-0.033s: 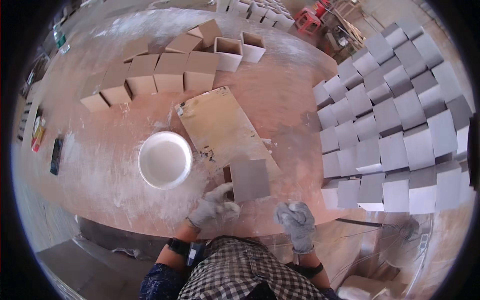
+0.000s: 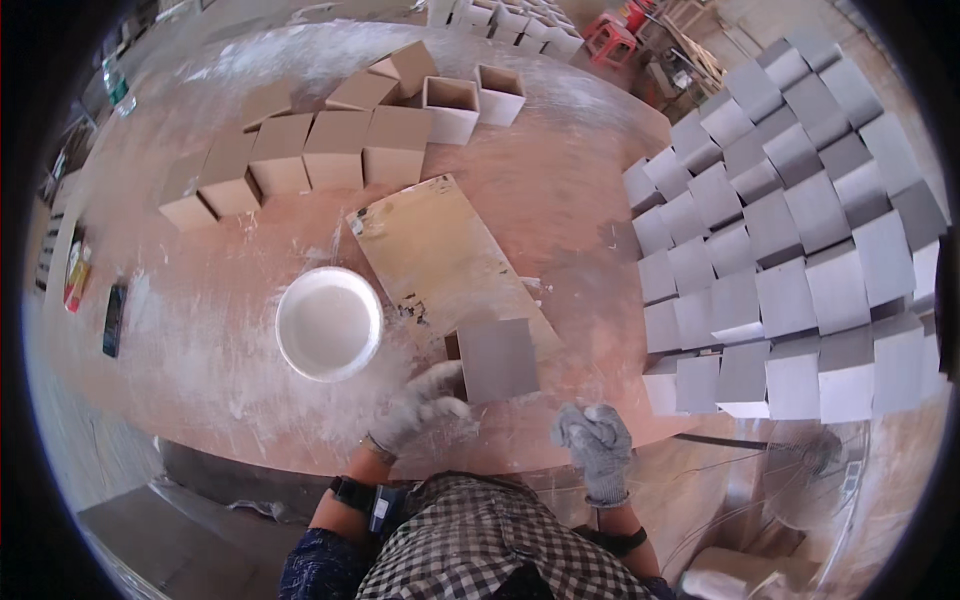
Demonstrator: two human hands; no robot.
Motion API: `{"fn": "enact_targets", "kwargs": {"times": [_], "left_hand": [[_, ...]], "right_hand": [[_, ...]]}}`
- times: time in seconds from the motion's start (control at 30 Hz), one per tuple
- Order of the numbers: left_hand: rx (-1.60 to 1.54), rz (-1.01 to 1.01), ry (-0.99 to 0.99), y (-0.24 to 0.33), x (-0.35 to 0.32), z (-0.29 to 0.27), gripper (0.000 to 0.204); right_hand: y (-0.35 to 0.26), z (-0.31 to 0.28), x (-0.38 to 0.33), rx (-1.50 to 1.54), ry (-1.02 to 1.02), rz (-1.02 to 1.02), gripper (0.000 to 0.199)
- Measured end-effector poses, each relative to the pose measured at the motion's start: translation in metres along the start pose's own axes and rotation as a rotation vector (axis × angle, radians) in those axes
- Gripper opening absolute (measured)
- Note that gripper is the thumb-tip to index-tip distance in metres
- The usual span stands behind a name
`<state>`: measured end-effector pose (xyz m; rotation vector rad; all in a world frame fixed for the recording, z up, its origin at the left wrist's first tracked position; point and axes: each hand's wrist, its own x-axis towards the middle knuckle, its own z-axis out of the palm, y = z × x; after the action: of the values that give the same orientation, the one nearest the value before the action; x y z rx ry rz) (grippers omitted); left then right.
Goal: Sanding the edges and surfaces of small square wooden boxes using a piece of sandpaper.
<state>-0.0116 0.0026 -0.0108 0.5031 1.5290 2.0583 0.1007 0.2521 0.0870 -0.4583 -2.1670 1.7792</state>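
Note:
A grey-topped box sits at the near corner of a worn tan board, its dark hollow side showing on the left. My left hand, in a pale work glove, is just left of this box with fingers apart; the fingertips come up to its lower left edge, and I cannot tell if they touch. To the right of the box, near the table's front edge, my gloved right hand is curled closed. Whatever it holds, if anything, is hidden in the grey folds. A round white tub of whitish stuff stands beyond my left hand.
Brown boxes stand in a row at the far left of the dusty table, with two open-topped boxes beside them. Stacked grey and white boxes fill the right side. A phone lies at the left; a fan stands low right.
My left hand has shifted slightly down and left, its fingers a little more stretched. The box and my right hand stay nearly in place.

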Motion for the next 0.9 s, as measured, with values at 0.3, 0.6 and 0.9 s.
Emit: {"fn": "enact_targets", "kwargs": {"times": [0.3, 0.6, 0.9], "left_hand": [[0.038, -0.184, -0.167, -0.017, 0.03, -0.02, 0.056], [0.719, -0.253, -0.25, -0.008, 0.026, -0.002, 0.039], [-0.392, -0.329, 0.087, 0.091, 0.037, 0.024, 0.038]], "right_hand": [[0.042, -0.029, -0.039, 0.436, 0.139, 0.286, 0.029], [0.037, -0.031, -0.034, 0.576, 0.25, 0.39, 0.02], [0.042, -0.03, -0.024, 0.604, 0.302, 0.374, 0.024]]}}
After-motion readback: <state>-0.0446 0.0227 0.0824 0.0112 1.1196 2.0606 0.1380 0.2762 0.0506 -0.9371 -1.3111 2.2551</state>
